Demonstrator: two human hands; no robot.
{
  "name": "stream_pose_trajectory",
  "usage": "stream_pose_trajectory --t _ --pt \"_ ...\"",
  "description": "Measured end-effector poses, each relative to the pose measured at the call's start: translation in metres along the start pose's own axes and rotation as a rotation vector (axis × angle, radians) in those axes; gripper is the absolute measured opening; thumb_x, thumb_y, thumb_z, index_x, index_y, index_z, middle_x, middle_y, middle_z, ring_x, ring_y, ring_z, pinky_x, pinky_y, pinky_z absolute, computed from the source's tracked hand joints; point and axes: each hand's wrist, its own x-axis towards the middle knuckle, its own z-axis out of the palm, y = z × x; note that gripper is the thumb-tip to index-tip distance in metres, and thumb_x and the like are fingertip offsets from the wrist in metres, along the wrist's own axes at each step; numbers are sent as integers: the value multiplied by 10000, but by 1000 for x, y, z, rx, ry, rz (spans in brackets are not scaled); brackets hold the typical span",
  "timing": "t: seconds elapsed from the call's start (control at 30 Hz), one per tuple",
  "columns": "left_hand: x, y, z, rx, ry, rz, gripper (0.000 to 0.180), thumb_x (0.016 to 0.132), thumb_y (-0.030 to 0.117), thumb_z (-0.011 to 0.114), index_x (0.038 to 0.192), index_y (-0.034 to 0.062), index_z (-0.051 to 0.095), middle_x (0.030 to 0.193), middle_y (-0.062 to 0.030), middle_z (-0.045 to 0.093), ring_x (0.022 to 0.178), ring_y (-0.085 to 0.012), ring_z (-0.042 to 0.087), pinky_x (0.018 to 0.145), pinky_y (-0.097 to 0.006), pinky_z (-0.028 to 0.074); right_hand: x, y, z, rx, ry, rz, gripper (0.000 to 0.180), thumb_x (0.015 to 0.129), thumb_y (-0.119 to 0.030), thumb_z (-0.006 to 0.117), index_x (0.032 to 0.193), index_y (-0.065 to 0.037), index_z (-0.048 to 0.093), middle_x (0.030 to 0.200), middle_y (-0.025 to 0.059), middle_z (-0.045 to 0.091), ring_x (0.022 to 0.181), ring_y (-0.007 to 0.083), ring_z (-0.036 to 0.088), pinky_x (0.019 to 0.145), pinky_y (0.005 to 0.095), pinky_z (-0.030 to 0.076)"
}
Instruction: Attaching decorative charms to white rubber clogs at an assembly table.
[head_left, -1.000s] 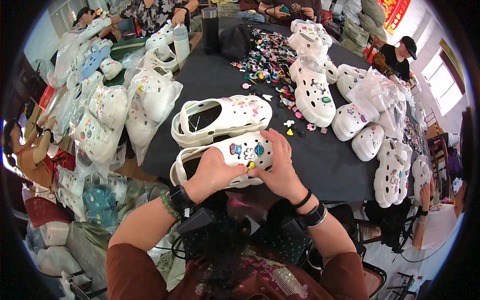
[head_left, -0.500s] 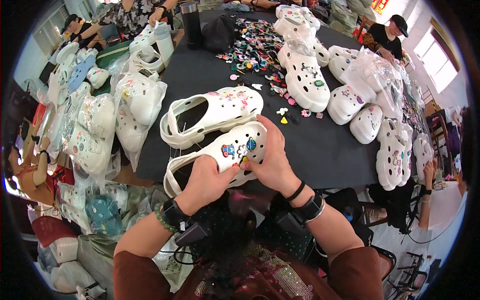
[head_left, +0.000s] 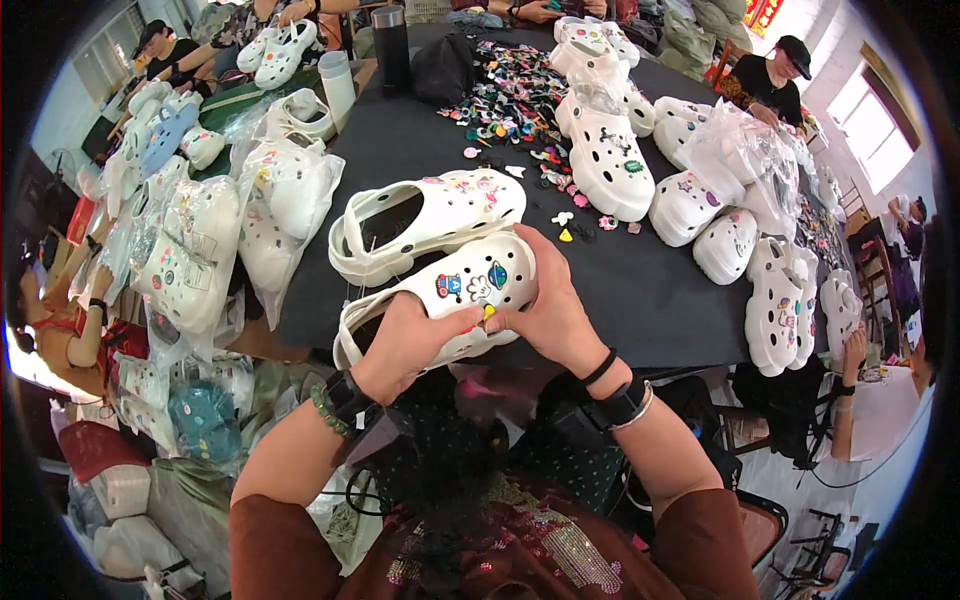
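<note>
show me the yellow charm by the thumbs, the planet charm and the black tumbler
Yellow charm (head_left: 489,311): head view, its exposed upper part
Planet charm (head_left: 497,275): head view, middle of its face
Black tumbler (head_left: 392,54): head view, middle of its side

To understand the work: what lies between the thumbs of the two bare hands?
In the head view: a small yellow charm, against the nearer white perforated foam clog.

From here that brown short-sleeved top (head_left: 290,548) glitters with rhinestone patches (head_left: 585,560). Nearest it, a green beaded bracelet (head_left: 324,409) on the left, a pale bangle (head_left: 647,402) on the right; farther from it, black wrist straps (head_left: 347,396).
</note>
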Motion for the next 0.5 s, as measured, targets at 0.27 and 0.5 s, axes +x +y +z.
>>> stream_pose_trajectory --t 0.27,0.5 --pt "7 -4 5 105 49 123 460 771 -4 716 1206 -73 580 1098 -133 678 948 -172 674 803 -306 552 -1 15 2 83 27 -62 994 551 -194 926 1395 -116 406 1447 175 393 1388 370 313 1126 480 318" --pt "6 1 6 164 63 41 504 774 7 722 1243 -76 557 1148 -127 667 979 -168 664 820 -307 544 -7 19 0 93 -27 -126 819 667 -183 852 1378 -142 446 1508 219 316 1422 451 223 1156 518 244"
